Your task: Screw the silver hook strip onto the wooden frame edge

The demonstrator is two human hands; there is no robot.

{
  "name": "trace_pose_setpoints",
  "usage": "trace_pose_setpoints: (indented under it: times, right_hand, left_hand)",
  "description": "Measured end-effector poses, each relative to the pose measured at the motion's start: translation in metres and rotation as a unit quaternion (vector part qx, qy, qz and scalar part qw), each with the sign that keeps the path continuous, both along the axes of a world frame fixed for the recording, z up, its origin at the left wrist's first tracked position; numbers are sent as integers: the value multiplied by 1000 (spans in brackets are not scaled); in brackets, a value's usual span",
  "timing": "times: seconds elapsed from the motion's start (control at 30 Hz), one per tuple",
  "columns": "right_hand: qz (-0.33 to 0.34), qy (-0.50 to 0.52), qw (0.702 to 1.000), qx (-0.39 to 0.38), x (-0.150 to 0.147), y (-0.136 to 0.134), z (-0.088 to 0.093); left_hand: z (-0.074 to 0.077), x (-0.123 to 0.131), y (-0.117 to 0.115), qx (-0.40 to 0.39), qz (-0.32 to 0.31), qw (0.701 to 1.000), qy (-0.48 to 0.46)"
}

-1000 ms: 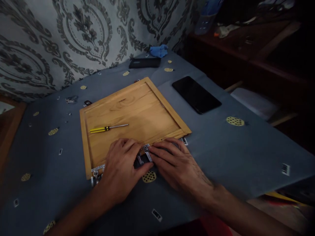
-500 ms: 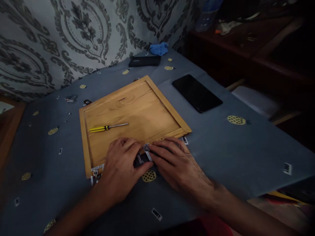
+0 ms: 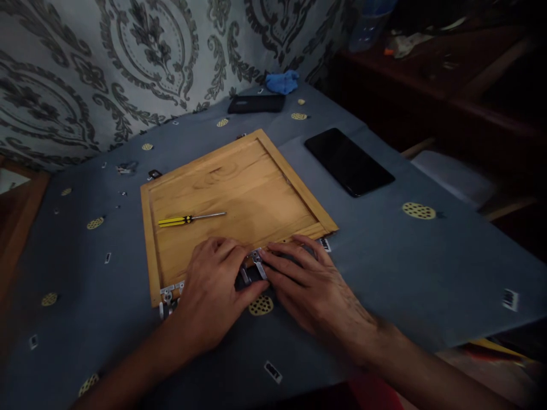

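At wd panel (image 3: pixel 252 188), hands (image 3: pixel 213 287) (image 3: pixel 314 285) half-curled at hinge (image 3: pixel 257 259), grip unclear, screwdriver (image 3: pixel 183 220) w/in frame (image 3: pixel 151 245)

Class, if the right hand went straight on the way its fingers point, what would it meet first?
Probably the metal fitting just ahead of the right hand, perhaps touching it; depth is unclear.

A blue-grey tablecloth (image 3: pixel 363 256) with yellow pineapples is covering the desk (image 3: pixel 461 302). A black phone (image 3: pixel 349 162) is lying on its right part. Farther back, a dark flat case (image 3: pixel 256 105) is resting near a leafy-patterned wall (image 3: pixel 149 57), a crumpled blue cloth (image 3: pixel 282 82) sitting just behind it. A bottle (image 3: pixel 368 34) is standing on a reddish-brown cabinet (image 3: pixel 453 71).
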State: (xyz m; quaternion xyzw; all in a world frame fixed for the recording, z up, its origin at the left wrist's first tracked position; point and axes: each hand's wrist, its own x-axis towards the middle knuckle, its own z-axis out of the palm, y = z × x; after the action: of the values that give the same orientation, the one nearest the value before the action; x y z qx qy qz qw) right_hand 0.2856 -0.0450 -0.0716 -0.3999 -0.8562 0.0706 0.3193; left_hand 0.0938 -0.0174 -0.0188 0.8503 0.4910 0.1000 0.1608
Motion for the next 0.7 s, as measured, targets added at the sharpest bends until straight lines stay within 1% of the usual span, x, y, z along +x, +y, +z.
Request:
trace_pose_setpoints:
  times: [0.3,0.7]
  right_hand:
    - [-6,-4,1000,5,-1,-1,0]
    - [-2,-6,1000,1,0,0,1]
  left_hand:
    - [6,-3,4,-42,32,999,-13]
    - [1,1,1,-14,20,1000,14]
